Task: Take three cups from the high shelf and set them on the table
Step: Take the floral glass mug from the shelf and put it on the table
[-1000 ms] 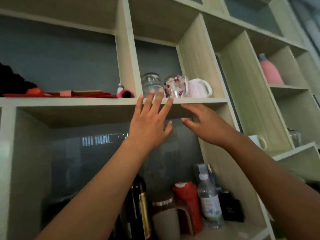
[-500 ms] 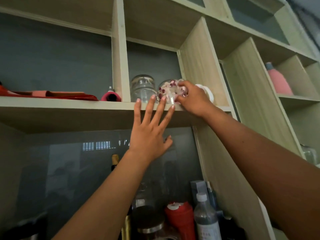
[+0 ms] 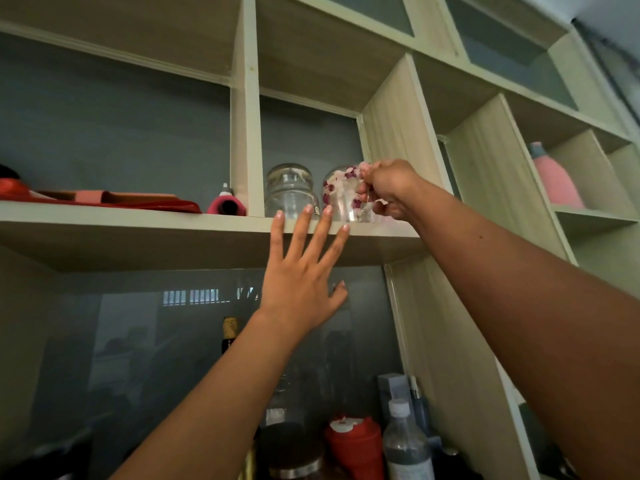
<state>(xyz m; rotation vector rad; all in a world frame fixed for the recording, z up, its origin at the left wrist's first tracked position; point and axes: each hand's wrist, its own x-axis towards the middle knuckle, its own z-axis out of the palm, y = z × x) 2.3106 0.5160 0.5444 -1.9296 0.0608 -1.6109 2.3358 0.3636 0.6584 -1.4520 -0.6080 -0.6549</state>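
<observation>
A clear glass cup with purple and white flowers (image 3: 341,194) stands on the high shelf (image 3: 173,225), in the narrow compartment. My right hand (image 3: 389,188) is closed around its handle on the right side. To its left stands a plain clear glass cup (image 3: 290,188). The white mug seen earlier is hidden behind my right hand. My left hand (image 3: 304,271) is raised below the shelf with fingers spread, its fingertips at the shelf's front edge, holding nothing.
A pink tube (image 3: 227,204) and red flat items (image 3: 104,199) lie on the shelf to the left. A pink bottle (image 3: 554,178) stands in a right compartment. Below are a red bottle (image 3: 356,448), a clear plastic bottle (image 3: 407,445) and dark bottles.
My right hand rose from under the shelf to the flowered cup and closed on its handle. The left hand stayed near the shelf edge. The view tilted upward.
</observation>
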